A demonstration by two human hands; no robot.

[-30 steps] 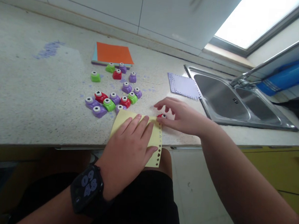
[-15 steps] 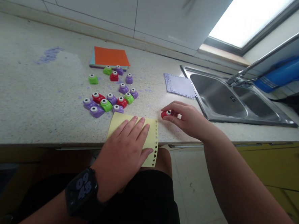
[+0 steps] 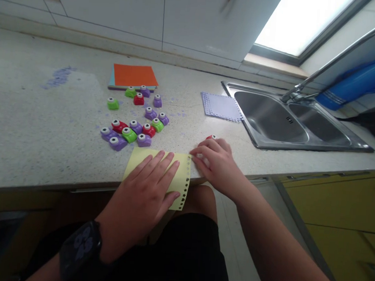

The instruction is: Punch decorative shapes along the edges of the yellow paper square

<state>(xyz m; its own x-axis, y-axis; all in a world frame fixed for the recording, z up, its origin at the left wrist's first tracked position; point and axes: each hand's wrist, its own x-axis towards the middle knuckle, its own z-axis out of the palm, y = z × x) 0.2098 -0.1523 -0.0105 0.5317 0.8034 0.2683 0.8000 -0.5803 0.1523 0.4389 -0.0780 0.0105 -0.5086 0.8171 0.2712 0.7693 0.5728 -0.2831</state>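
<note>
My left hand [image 3: 151, 187] lies flat on a sheet of yellow paper [image 3: 141, 156], fingers stretched out. The sheet hangs partly over the counter's front edge, with a row of small punched shapes, stars among them, down its right side. My right hand [image 3: 219, 168] is bent, its thumb and index finger closed at the sheet's upper right corner. Just behind its knuckles a red craft punch [image 3: 211, 137] shows, mostly hidden. Several purple, green and red craft punches [image 3: 129, 134] with white tops stand in a group beyond the sheet.
A stack of coloured paper, orange on top [image 3: 136, 76], lies at the back. Punched lilac sheets [image 3: 223, 106] rest beside the steel sink [image 3: 268, 115]. Purple scraps [image 3: 59, 77] are scattered on the speckled counter [image 3: 63, 145]. Its front edge runs close to my body.
My right hand has let go of the red punch and moved left to the yellow sheet's corner. My left hand stays flat on the sheet. The view has shifted slightly.
</note>
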